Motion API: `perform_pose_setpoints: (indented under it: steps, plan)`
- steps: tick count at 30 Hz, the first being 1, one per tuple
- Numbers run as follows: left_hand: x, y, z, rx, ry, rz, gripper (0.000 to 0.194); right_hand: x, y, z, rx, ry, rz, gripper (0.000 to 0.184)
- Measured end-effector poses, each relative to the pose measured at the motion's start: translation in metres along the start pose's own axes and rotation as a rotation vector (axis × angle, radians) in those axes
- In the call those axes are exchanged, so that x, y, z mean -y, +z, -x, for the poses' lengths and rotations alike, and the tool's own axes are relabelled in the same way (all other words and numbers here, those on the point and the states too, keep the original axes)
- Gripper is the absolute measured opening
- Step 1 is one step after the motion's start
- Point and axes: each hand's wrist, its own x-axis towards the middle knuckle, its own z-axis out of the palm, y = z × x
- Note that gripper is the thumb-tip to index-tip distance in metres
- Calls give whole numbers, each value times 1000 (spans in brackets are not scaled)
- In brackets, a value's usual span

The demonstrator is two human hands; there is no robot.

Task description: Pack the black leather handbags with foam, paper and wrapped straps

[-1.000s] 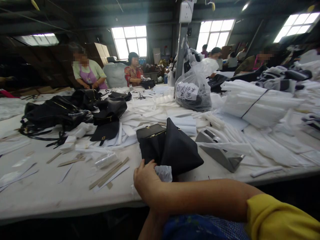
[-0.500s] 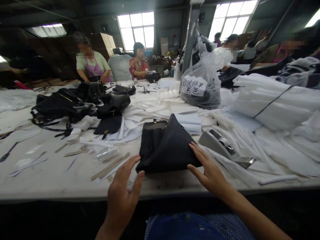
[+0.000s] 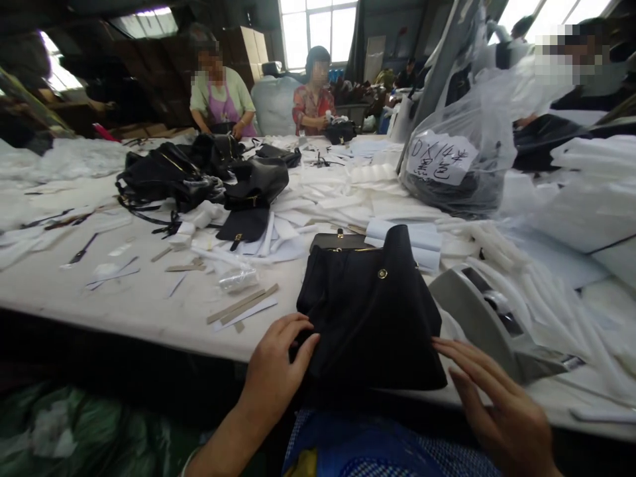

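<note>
A black handbag (image 3: 368,324) with a gold zip and a round gold stud stands at the table's front edge before me. Its flap (image 3: 342,241) with a small clasp shows behind the zip. My left hand (image 3: 278,364) has its fingers and thumb closed round the bag's lower left edge. Stretched fingers of my right hand (image 3: 497,391) rest against the lower right side, the thumb apart from them. The bag's underside and back are hidden.
A grey tape dispenser (image 3: 481,324) stands right of the bag. Cardboard strips (image 3: 243,305) lie to the left. Several black bags (image 3: 173,172) are piled farther back. A plastic sack (image 3: 457,165) and white foam sheets lie at right. Two people (image 3: 313,99) work across the table.
The bag has come nearer and turned, so its studded face shows. My left hand has closed on its edge; my right hand has shifted down its right side. The view has swung left.
</note>
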Motion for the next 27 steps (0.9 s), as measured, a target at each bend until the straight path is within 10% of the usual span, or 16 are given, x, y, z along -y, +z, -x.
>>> perform_pose_setpoints:
  steps: [4, 11, 19, 27]
  plan:
    - [1, 4, -10, -25, 29, -94, 25, 28, -21, -109, -43, -274, 25, 49]
    - [0, 9, 12, -85, -83, -112, 42, 58, 51, -272, 883, -344, 238, 50]
    - [6, 11, 18, -124, -173, 30, 70, 54, 80, -320, 1279, -334, -7, 90]
    - [8, 14, 22, -130, -170, 19, 69, 63, 91, -326, 1132, -286, -169, 45]
